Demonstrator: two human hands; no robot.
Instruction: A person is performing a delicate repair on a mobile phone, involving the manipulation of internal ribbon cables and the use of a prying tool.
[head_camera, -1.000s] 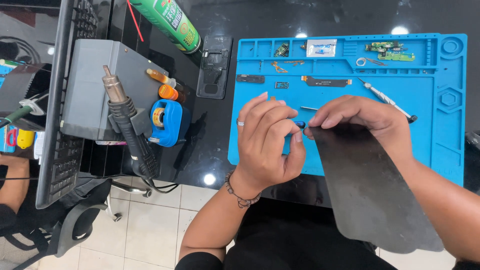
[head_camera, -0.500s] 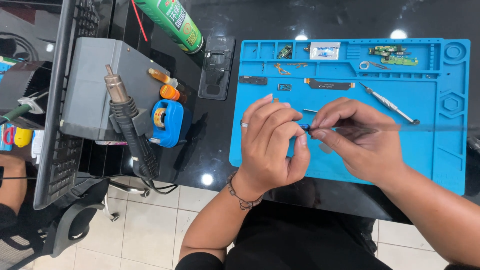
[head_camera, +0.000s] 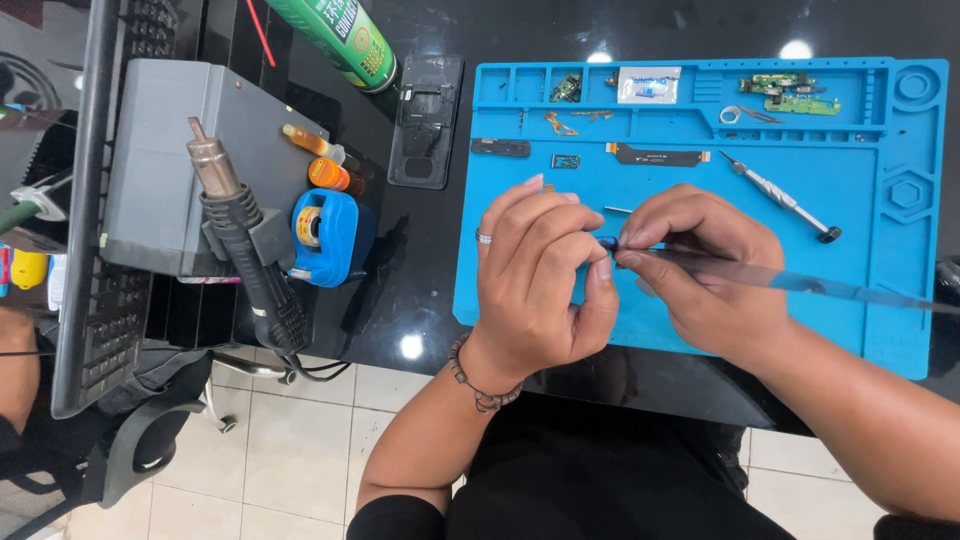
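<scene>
Head view: both hands, left (head_camera: 540, 275) and right (head_camera: 700, 265), pinch a thin dark panel (head_camera: 800, 283) edge-on over the blue mat (head_camera: 900, 300).

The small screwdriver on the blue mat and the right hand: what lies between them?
In the head view, only bare blue mat lies between the screwdriver and the right hand. The thin dark panel that this hand holds runs lower, toward the mat's right edge.
</scene>
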